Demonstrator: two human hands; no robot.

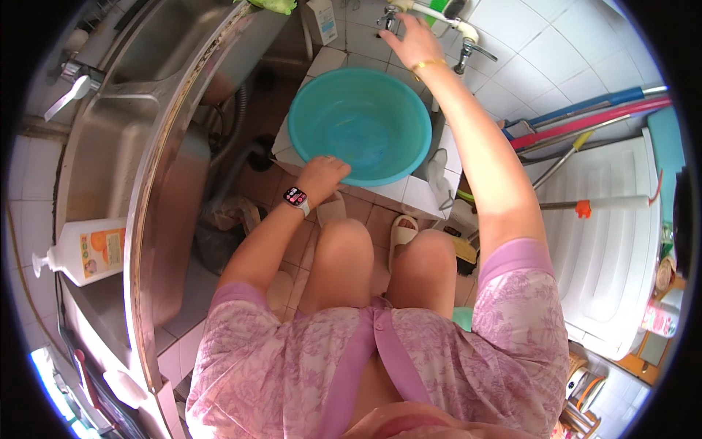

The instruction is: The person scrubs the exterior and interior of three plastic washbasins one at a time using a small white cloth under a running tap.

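A teal plastic basin (307, 129) rests on a white-tiled ledge (403, 195) in front of my knees. My left hand (322, 176), with a smartwatch (295, 196) on its wrist, grips the basin's near rim. Whether the basin holds a little clear water I cannot tell. Beyond the far right rim, my right hand (419, 44) reaches up to a metal tap (390, 17) on the wall pipe, fingers apart. Contact between its fingertips and the tap is unclear. A second lever tap (467, 55) hangs from the same pipe, right of my wrist.
A stainless steel sink (104, 159) runs along my left, carrying a white pump bottle (96, 249). Drain hoses (238, 118) hang beneath it. A grey cloth (437, 170) drapes over the ledge. Mop handles (592, 122) lean across a white ridged lid (598, 241) at right.
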